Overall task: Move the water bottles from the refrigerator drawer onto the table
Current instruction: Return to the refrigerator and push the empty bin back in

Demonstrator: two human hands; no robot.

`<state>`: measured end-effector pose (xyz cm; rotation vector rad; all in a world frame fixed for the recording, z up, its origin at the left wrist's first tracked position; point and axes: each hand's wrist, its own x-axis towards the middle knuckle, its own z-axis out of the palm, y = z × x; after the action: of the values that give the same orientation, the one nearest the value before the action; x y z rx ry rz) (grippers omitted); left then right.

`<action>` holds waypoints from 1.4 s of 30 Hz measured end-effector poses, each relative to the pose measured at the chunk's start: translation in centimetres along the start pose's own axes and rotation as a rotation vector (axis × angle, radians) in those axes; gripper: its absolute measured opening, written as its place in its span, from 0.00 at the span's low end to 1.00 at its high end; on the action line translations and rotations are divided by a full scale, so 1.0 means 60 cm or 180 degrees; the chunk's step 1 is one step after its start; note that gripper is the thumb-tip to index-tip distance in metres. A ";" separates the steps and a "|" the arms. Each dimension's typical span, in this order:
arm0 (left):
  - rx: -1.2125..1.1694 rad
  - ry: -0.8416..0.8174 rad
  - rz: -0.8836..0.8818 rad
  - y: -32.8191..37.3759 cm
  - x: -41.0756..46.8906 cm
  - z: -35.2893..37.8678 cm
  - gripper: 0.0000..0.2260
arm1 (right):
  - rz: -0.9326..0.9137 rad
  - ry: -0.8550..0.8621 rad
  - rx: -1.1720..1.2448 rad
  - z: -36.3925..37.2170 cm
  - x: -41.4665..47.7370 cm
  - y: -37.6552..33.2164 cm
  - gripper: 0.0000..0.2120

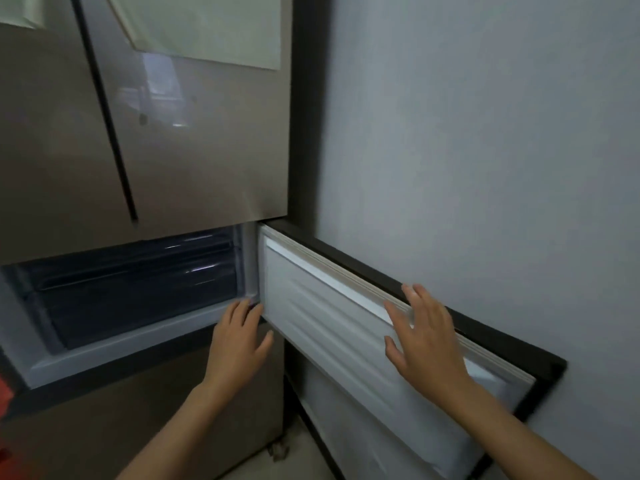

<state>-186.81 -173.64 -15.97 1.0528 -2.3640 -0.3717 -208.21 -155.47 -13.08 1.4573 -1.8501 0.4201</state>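
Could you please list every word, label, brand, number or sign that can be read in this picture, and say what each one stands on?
No text can be read.
Large pale sheet on the upper door: no legible writing, blurred.
Sheet corner at top left: likewise blank or blurred.
Open lower door's white inner face and dark drawer: no visible label.

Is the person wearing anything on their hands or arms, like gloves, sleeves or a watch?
No. The left hand and right hand are bare: no gloves, and no rings that I can make out. The left forearm and right forearm are uncovered as far as the frame shows, with no sleeve, watch or bracelet in view. The picture is slightly blurred, so tiny details could be missed.
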 end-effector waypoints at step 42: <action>-0.0474 -0.0575 0.0820 0.281 -0.226 -0.036 0.50 | 0.0427 -0.1974 0.2117 -0.210 -0.154 0.068 0.26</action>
<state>-188.24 -152.40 -11.45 0.6604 -2.5465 -0.5556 -206.91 -139.64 -10.38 2.0796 -2.4471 0.7666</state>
